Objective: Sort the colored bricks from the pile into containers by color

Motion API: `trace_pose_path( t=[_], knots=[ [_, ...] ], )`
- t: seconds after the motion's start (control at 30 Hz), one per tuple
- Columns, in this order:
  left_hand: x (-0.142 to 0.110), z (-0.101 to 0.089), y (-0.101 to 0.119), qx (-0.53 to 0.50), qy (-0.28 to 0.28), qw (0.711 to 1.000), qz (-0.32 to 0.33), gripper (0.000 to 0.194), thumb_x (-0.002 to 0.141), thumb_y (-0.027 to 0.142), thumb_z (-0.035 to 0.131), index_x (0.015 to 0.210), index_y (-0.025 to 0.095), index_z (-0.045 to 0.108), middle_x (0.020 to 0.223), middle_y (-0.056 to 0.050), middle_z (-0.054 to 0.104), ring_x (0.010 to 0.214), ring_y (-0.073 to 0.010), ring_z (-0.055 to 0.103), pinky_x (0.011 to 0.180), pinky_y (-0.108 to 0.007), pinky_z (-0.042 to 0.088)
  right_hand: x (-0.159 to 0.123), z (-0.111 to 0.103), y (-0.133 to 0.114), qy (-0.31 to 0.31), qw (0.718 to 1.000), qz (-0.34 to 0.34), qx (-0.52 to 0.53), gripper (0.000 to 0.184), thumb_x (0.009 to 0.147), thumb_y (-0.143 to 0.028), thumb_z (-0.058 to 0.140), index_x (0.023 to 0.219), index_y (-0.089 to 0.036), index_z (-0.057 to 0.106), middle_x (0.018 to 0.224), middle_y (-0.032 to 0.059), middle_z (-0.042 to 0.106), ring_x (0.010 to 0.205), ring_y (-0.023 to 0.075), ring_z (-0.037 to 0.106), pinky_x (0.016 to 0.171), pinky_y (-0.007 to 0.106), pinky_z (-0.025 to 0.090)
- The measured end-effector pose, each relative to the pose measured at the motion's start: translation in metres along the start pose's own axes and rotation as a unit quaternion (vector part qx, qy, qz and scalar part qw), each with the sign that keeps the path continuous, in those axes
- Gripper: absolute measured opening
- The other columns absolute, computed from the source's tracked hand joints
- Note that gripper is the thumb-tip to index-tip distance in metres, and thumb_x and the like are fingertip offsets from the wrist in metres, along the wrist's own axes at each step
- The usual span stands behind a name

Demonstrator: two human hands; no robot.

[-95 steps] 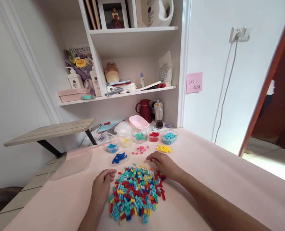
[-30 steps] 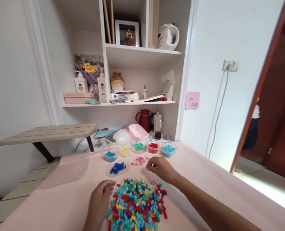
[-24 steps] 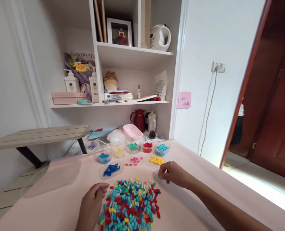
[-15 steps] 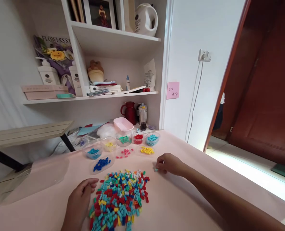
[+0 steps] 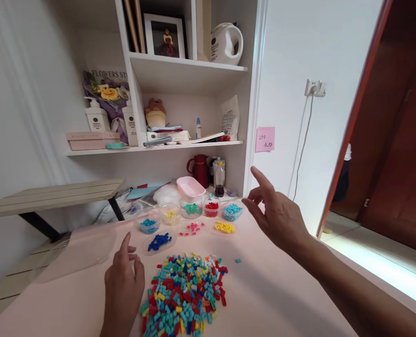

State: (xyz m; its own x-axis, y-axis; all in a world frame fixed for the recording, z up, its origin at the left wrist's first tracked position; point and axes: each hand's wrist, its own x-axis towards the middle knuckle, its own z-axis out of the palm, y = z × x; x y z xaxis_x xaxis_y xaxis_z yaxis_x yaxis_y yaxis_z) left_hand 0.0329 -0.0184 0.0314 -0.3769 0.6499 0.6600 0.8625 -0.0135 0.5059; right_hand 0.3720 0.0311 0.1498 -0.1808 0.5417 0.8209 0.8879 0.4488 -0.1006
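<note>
A pile of small mixed-colour building bricks (image 5: pixel 186 292) lies on the pink tabletop. Beside its left edge is my left hand (image 5: pixel 123 281), index finger stretched out, the other fingers loosely bent, holding nothing. My right hand (image 5: pixel 276 215) is raised above the table to the right of the containers, index finger and thumb apart, with nothing between them. One loose teal brick (image 5: pixel 238 260) lies right of the pile, apart from both hands. Behind the pile, sorted bricks fill clear containers: dark blue bricks (image 5: pixel 159 241), yellow bricks (image 5: pixel 225 227), red bricks (image 5: pixel 212 209) and light blue bricks (image 5: pixel 232 210).
Further back are a pink basket (image 5: pixel 191 187), a dark red jug (image 5: pixel 199 171) and a bottle with dark liquid (image 5: pixel 219 180). A clear plastic lid (image 5: pixel 77 255) lies at the left near a wooden bench (image 5: pixel 53 196). White shelves (image 5: pixel 190 65) rise behind the table.
My right hand has lifted off the table and opened, leaving the teal brick behind. My left hand's index finger has straightened upward. The camera view has tilted up and shifted left.
</note>
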Motion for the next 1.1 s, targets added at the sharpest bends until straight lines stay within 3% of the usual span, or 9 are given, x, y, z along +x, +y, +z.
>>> trace_pose_path(
  t=[0.13, 0.3, 0.4, 0.53, 0.67, 0.77, 0.87, 0.97, 1.1],
  knots=[
    [0.016, -0.028, 0.027, 0.041, 0.079, 0.995, 0.043, 0.068, 0.086, 0.029, 0.042, 0.148, 0.015, 0.017, 0.109, -0.012, 0.058, 0.102, -0.0262, 0.060, 0.088, -0.044, 0.045, 0.010, 0.013, 0.004, -0.144, 0.987, 0.011, -0.068, 0.052, 0.091, -0.032, 0.046, 0.141, -0.025, 0.035, 0.083, 0.0048, 0.071, 0.066, 0.0225, 0.064, 0.056, 0.030, 0.040],
    [0.055, -0.076, 0.063, 0.012, 0.179, 0.982, 0.061, 0.081, 0.082, 0.029, 0.050, 0.149, 0.016, 0.007, 0.118, -0.014, 0.056, 0.103, -0.0275, 0.060, 0.092, -0.046, 0.044, -0.032, 0.017, 0.013, -0.382, 0.916, -0.066, -0.101, 0.021, 0.085, -0.039, 0.056, 0.084, -0.026, 0.072, 0.072, 0.0078, 0.071, 0.067, 0.0276, 0.067, 0.055, 0.031, 0.040],
    [0.078, -0.090, 0.067, 0.050, 0.158, 0.985, 0.045, 0.078, 0.083, 0.028, 0.048, 0.150, 0.019, 0.008, 0.118, -0.011, 0.059, 0.103, -0.0263, 0.061, 0.090, -0.045, 0.045, -0.046, 0.000, 0.009, -0.348, 0.932, -0.071, -0.068, 0.023, 0.086, -0.040, 0.054, 0.103, -0.033, 0.069, 0.077, 0.0045, 0.073, 0.067, 0.0264, 0.068, 0.053, 0.030, 0.040],
    [0.076, -0.075, 0.047, 0.185, -0.060, 0.981, 0.012, 0.048, 0.088, 0.024, 0.038, 0.135, 0.020, 0.046, 0.099, -0.007, 0.071, 0.096, -0.0251, 0.066, 0.083, -0.037, 0.047, -0.019, -0.021, -0.005, -0.191, 0.980, -0.044, -0.013, 0.053, 0.090, -0.039, 0.049, 0.141, -0.037, 0.035, 0.086, -0.0003, 0.072, 0.065, 0.0203, 0.066, 0.051, 0.027, 0.042],
    [0.045, -0.051, 0.026, 0.229, -0.226, 0.947, -0.013, 0.038, 0.088, 0.025, 0.037, 0.113, 0.025, 0.066, 0.096, -0.003, 0.075, 0.092, -0.0244, 0.069, 0.076, -0.032, 0.048, 0.024, -0.005, -0.008, -0.063, 0.997, 0.006, 0.050, 0.060, 0.091, -0.032, 0.045, 0.146, -0.032, 0.021, 0.091, -0.0007, 0.071, 0.068, 0.0166, 0.064, 0.055, 0.026, 0.043],
    [0.032, -0.050, 0.023, 0.220, -0.238, 0.945, -0.033, 0.036, 0.087, 0.026, 0.039, 0.108, 0.028, 0.068, 0.091, -0.001, 0.076, 0.090, -0.0225, 0.069, 0.070, -0.028, 0.048, 0.029, 0.026, -0.001, -0.113, 0.992, 0.017, 0.062, 0.060, 0.089, -0.029, 0.047, 0.145, -0.029, 0.026, 0.088, 0.0004, 0.071, 0.069, 0.0181, 0.064, 0.056, 0.026, 0.042],
    [0.039, -0.060, 0.027, 0.192, -0.173, 0.964, -0.067, 0.037, 0.086, 0.028, 0.040, 0.116, 0.027, 0.062, 0.089, -0.002, 0.076, 0.085, -0.0220, 0.069, 0.064, -0.026, 0.045, 0.008, 0.046, 0.007, -0.221, 0.974, 0.015, 0.048, 0.038, 0.087, -0.030, 0.048, 0.124, -0.030, 0.055, 0.082, 0.0011, 0.072, 0.072, 0.0202, 0.065, 0.056, 0.027, 0.041],
    [0.052, -0.061, 0.030, 0.119, -0.088, 0.985, -0.084, 0.044, 0.086, 0.029, 0.041, 0.128, 0.025, 0.052, 0.095, -0.002, 0.074, 0.082, -0.0212, 0.069, 0.063, -0.027, 0.044, -0.020, 0.045, 0.012, -0.326, 0.942, 0.019, 0.079, 0.024, 0.087, -0.032, 0.047, 0.091, -0.030, 0.070, 0.076, 0.0008, 0.072, 0.067, 0.0190, 0.064, 0.055, 0.027, 0.040],
    [0.054, -0.042, 0.020, -0.036, -0.079, 0.990, -0.115, 0.037, 0.082, 0.030, 0.042, 0.114, 0.023, 0.059, 0.085, 0.000, 0.073, 0.073, -0.0187, 0.069, 0.069, -0.029, 0.047, -0.041, 0.040, 0.021, -0.405, 0.901, 0.039, 0.152, 0.025, 0.086, -0.029, 0.047, 0.094, -0.031, 0.071, 0.078, 0.0000, 0.072, 0.069, 0.0185, 0.064, 0.059, 0.028, 0.044]
  ],
)
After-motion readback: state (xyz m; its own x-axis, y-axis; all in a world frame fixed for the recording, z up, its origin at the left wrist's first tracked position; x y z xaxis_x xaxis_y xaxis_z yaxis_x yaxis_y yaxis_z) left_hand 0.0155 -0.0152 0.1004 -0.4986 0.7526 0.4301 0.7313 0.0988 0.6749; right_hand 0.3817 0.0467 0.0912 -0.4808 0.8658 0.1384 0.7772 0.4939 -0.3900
